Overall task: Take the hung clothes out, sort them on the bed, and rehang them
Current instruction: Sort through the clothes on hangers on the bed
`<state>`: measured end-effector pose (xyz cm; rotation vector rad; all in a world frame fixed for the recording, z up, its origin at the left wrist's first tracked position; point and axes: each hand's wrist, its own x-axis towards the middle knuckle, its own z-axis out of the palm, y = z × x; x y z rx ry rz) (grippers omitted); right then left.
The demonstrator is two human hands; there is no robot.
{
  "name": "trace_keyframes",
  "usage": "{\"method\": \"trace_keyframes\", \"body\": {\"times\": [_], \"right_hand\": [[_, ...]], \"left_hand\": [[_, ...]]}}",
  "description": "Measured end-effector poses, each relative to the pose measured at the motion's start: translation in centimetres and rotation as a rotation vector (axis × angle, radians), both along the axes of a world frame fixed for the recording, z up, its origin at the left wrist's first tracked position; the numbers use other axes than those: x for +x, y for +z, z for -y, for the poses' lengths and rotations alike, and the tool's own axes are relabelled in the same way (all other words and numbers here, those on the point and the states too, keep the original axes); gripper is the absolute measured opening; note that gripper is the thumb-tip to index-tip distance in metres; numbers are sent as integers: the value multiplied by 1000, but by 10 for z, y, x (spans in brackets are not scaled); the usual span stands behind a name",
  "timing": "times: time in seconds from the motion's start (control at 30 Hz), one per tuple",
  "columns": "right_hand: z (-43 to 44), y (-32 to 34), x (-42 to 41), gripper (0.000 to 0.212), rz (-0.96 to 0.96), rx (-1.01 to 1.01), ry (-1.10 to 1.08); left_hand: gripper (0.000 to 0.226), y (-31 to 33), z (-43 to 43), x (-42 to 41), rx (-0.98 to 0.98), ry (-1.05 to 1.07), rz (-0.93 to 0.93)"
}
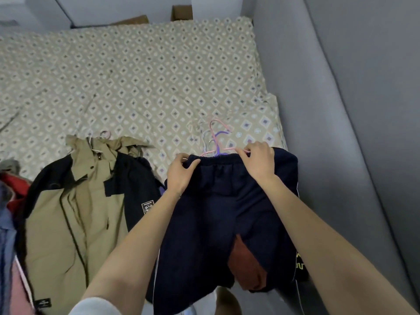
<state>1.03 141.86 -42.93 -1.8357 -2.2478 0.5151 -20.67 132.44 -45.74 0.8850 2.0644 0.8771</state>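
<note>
Navy grip: left hand (181, 175) pinches the left end of the elastic waistband of the navy shorts (216, 212), thumb on top and fingers curled under.
Other end: right hand (259, 160) pinches the waistband's right end, fingertips at an arm of the pink hanger (214, 129); whether it also holds that arm I cannot tell.
Shorts' place: near right corner of the bed (136, 76), waistband away from the person, legs toward them, over a rust-coloured garment (246, 267).
Hooks: pink hanger and purple hanger (219, 138) stick out past the waistband onto the patterned sheet.
Left of shorts: khaki-and-black jacket (75, 201) lies flat just beside them.
Far left edge: heap of red, blue and pink clothes (11, 201).
Right side: grey padded panel (341, 110) runs along the bed.
</note>
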Motion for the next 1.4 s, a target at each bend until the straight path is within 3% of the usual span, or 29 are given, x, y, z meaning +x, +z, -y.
{"method": "trace_keyframes", "body": {"times": [0.27, 0.57, 0.8, 1.17, 1.27, 1.4], "right_hand": [[-4, -19, -5, 44, 146, -67, 172], [55, 26, -84, 59, 250, -104, 296], [131, 57, -190, 62, 255, -57, 299], [258, 69, -380, 66, 181, -77, 213], [272, 63, -414, 67, 168, -105, 217], [273, 44, -442, 69, 154, -122, 229]], "left_hand": [[29, -17, 10, -16, -4, -85, -75], [35, 17, 54, -78, 85, -295, -468], [45, 46, 123, -182, 114, -344, -689], [62, 72, 265, -405, 19, -357, -755], [70, 62, 282, -442, -27, -317, -747], [60, 37, 282, -462, -48, -300, -718]]}}
